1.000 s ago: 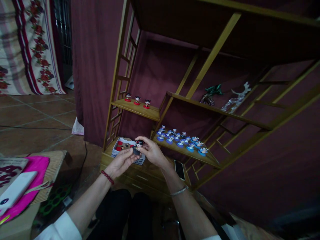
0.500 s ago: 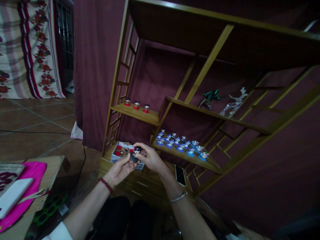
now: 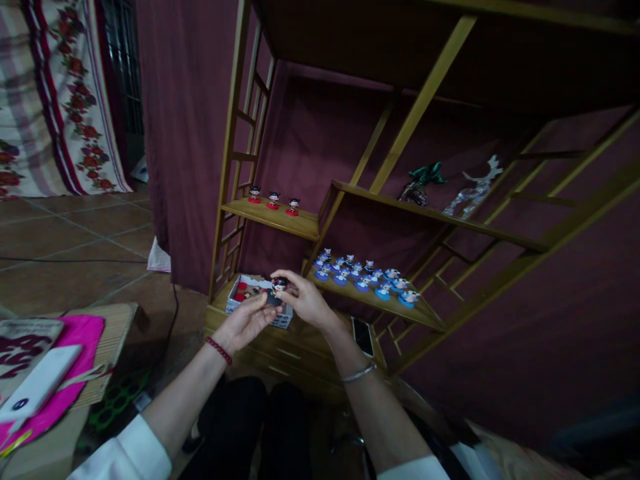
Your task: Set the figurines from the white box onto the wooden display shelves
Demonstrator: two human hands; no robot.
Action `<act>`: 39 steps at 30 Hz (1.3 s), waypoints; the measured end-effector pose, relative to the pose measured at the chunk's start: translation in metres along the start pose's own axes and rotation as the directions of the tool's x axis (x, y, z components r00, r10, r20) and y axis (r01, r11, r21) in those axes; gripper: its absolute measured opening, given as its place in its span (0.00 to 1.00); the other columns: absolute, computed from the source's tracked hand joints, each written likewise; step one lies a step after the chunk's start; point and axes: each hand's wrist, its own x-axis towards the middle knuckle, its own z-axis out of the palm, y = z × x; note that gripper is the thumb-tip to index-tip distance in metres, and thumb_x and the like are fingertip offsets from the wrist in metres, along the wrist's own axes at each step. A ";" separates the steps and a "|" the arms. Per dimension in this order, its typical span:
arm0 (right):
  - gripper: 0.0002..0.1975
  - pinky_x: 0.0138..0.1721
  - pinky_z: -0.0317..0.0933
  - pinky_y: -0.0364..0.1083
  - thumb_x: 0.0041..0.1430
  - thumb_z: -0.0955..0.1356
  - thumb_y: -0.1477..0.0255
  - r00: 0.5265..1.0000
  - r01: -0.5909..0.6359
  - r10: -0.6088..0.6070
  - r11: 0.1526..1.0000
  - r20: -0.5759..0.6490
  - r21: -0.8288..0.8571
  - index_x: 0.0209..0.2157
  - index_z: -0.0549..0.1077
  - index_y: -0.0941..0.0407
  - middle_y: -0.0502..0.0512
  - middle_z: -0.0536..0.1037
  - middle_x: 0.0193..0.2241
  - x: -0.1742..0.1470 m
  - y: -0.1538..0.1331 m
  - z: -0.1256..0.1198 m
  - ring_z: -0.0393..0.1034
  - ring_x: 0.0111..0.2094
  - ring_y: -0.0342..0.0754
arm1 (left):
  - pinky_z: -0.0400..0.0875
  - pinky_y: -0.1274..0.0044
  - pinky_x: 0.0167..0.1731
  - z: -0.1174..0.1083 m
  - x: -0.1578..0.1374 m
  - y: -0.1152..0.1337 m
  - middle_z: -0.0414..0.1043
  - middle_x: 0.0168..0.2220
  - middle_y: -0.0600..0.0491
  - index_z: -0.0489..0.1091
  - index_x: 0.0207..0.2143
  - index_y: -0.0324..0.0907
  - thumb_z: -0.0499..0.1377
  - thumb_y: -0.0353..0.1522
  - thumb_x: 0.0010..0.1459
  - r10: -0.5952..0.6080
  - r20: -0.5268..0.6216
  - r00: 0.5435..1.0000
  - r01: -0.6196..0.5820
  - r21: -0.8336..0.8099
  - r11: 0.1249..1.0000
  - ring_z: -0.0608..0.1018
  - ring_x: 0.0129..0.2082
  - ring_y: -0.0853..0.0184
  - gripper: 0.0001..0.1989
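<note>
Between my hands is a small black-haired figurine (image 3: pixel 280 285) on a dark round base. My left hand (image 3: pixel 249 321) grips the base between thumb and fingers, from the left and below. My right hand (image 3: pixel 304 299) has its fingers around the head and right side of the same figurine. Just behind and below them sits an open cardboard box (image 3: pixel 232 304), with red discs and small dark-haired pieces inside; my hands hide part of it. Three similar figurines (image 3: pixel 273 200) on red bases stand in a row on the small upper-left shelf (image 3: pixel 280 223).
Several blue and purple figurines (image 3: pixel 363 283) crowd the middle shelf (image 3: pixel 420 319). A phone (image 3: pixel 363 336) lies to the right on the cabinet's lower level. Above are a green ornament (image 3: pixel 425 180) and a clear deer figure (image 3: pixel 475 189). At left, a white power bank (image 3: pixel 43 383) rests on pink cloth.
The view has shifted and tilted slightly. Both hands still hold the figurine, which now shows slightly higher and further right, with its face turned a little.
</note>
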 end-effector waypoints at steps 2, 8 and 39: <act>0.17 0.40 0.62 0.44 0.49 0.64 0.75 1.000 0.021 -0.021 1.000 -0.002 0.013 0.44 0.67 0.53 0.52 0.69 0.41 0.000 0.000 -0.001 0.65 0.39 0.44 | 0.68 0.80 0.35 0.000 0.001 0.001 0.72 0.35 0.48 0.70 0.37 0.34 0.58 0.28 0.52 0.017 0.041 0.999 -0.018 0.025 1.000 0.75 0.34 0.69 0.09; 0.18 0.41 0.61 0.44 0.50 0.64 0.75 1.000 0.007 -0.008 0.999 0.014 0.049 0.45 0.66 0.54 0.52 0.69 0.41 -0.004 -0.001 -0.004 0.65 0.39 0.44 | 0.68 0.81 0.33 0.001 0.000 -0.001 0.70 0.41 0.47 0.68 0.41 0.36 0.57 0.27 0.52 0.023 0.044 0.999 -0.024 0.033 0.999 0.75 0.36 0.69 0.12; 0.20 0.35 0.62 0.42 0.50 0.65 0.73 0.998 -0.034 0.031 0.996 0.048 0.078 0.47 0.65 0.54 0.50 0.71 0.32 0.002 -0.015 -0.003 0.66 0.31 0.41 | 0.69 0.79 0.34 0.016 -0.012 0.012 0.72 0.35 0.46 0.68 0.39 0.34 0.59 0.27 0.50 0.049 -0.012 0.999 -0.048 0.074 0.996 0.76 0.35 0.65 0.11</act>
